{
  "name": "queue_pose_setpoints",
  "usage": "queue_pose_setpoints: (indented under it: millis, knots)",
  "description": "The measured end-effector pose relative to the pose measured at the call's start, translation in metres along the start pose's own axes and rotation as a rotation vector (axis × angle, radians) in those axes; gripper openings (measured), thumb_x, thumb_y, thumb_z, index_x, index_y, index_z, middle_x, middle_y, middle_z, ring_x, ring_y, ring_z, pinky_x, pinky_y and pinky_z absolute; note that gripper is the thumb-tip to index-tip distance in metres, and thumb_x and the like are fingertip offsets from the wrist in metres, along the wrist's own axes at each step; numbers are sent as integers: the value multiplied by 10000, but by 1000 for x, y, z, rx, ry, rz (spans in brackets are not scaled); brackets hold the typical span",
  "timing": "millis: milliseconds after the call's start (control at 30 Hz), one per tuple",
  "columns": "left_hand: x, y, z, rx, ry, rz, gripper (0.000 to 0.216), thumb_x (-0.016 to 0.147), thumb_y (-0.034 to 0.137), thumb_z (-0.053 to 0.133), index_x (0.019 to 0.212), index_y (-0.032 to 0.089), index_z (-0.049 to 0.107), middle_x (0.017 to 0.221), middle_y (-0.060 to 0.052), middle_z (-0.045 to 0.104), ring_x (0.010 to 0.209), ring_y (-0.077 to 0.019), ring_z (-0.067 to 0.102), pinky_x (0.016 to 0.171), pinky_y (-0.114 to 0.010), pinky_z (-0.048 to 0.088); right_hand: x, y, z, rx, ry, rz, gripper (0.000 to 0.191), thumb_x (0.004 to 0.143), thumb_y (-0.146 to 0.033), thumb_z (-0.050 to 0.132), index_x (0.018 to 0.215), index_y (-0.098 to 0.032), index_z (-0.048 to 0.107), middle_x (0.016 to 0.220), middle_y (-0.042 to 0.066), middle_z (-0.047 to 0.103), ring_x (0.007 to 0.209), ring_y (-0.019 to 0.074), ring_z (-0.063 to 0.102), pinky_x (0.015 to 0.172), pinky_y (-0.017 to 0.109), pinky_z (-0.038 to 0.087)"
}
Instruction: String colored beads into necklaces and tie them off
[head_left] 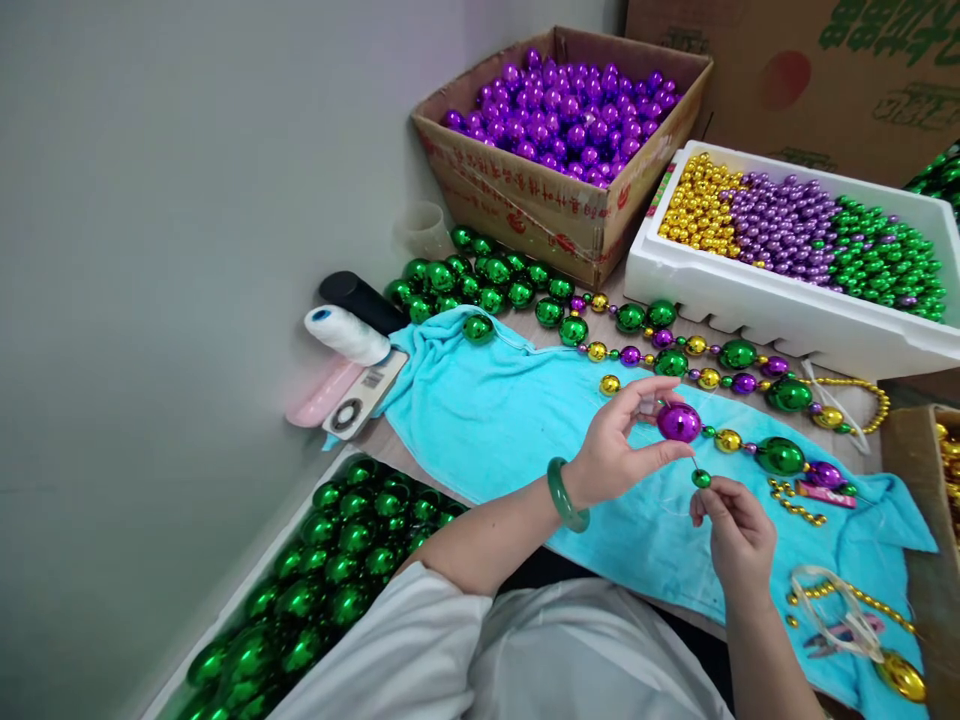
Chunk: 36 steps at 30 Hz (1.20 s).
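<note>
My left hand, with a green bangle at its wrist, is closed around a large shiny purple bead. From that bead a strand runs right across the turquoise towel, through a gold bead and a big green bead. Just below the left thumb, a thin needle-like piece meets a small green bead, pinched in the fingertips of my right hand. Small gold beads and a pink-labelled item lie to the right of that hand.
Behind the towel stand a carton of purple beads and a white foam box of small beads. A finished-looking bead strand lies before them. Pink-handled pliers rest at right; a tray of green beads sits left.
</note>
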<state>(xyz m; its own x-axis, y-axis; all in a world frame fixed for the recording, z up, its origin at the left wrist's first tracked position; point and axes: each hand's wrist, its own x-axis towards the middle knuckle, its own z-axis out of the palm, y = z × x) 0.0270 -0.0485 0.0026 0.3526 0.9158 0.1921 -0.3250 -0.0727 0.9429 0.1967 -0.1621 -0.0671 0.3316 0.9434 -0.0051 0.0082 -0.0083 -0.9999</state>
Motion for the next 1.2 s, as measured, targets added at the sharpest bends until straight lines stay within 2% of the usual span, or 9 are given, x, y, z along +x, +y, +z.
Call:
queue_pose_setpoints:
  millis: [167, 267, 400, 500, 633, 767, 1033, 1100, 1200]
  knots:
    - [-9, -10, 8, 82, -135, -157, 546, 712, 340, 819, 1185, 167, 607, 1133, -114, 662, 985, -194, 633, 908, -309, 489, 4, -7, 6, 81, -29, 59, 79, 888, -265, 640, 898, -189, 620, 659, -4, 605, 594, 122, 569, 543, 255, 461]
    - [9, -7, -3, 269, -276, -90, 451, 800, 409, 725, 1173, 167, 645, 1209, -129, 643, 1066, -215, 618, 932, -314, 481, 10, -6, 5, 184, -52, 152, 105, 888, -288, 643, 893, -191, 603, 659, 3, 602, 613, 131, 577, 531, 247, 456]
    - [93, 6, -32, 721, -432, 111, 300, 900, 377, 594, 1090, 174, 706, 1124, -106, 689, 1084, -205, 615, 987, -318, 452, 16, -2, -3, 339, -65, 217, 104, 897, -300, 631, 901, -206, 586, 642, -11, 557, 606, 122, 553, 516, 230, 434]
    - [184, 12, -47, 1085, -186, 167, 267, 935, 246, 510, 1058, 132, 718, 1102, -119, 695, 1069, -201, 618, 1006, -329, 441, 17, 2, -7, 379, -91, 234, 107, 899, -302, 627, 891, -209, 574, 631, -13, 538, 594, 117, 537, 519, 229, 427]
    - [284, 6, -48, 1460, -139, 104, 314, 921, 166, 471, 1131, 131, 702, 1187, -147, 656, 1107, -241, 606, 995, -368, 448, 13, 6, -8, 327, -114, 238, 117, 912, -323, 611, 909, -209, 586, 648, -8, 544, 599, 115, 537, 530, 231, 434]
    - [331, -6, -41, 1646, -262, -29, 307, 854, 141, 556, 1117, 95, 707, 1164, -181, 661, 1113, -292, 597, 974, -413, 451, 9, 6, -10, 270, -117, 223, 116, 926, -323, 592, 904, -209, 584, 676, -4, 558, 617, 114, 547, 550, 235, 451]
    - [340, -3, -38, 1595, -202, -8, 353, 826, 43, 496, 1122, 98, 681, 1187, -146, 638, 1160, -256, 560, 1046, -404, 402, 14, 0, -19, 194, -74, 162, 112, 932, -301, 576, 887, -198, 578, 661, 0, 571, 594, 117, 562, 526, 234, 468]
    - [316, 3, -39, 1377, -134, 17, 314, 850, 68, 496, 1104, 105, 677, 1171, -116, 638, 1155, -219, 562, 1052, -372, 403, 17, -4, -19, 173, -60, 122, 105, 926, -290, 583, 879, -196, 579, 656, 5, 581, 593, 124, 571, 517, 237, 473]
    - [247, 8, -38, 712, -66, -102, 264, 834, 85, 560, 1077, 90, 665, 1034, -79, 666, 980, -147, 623, 962, -328, 475, 20, -10, -17, 118, -33, 69, 88, 919, -275, 590, 886, -193, 589, 655, 13, 595, 593, 133, 577, 509, 242, 478]
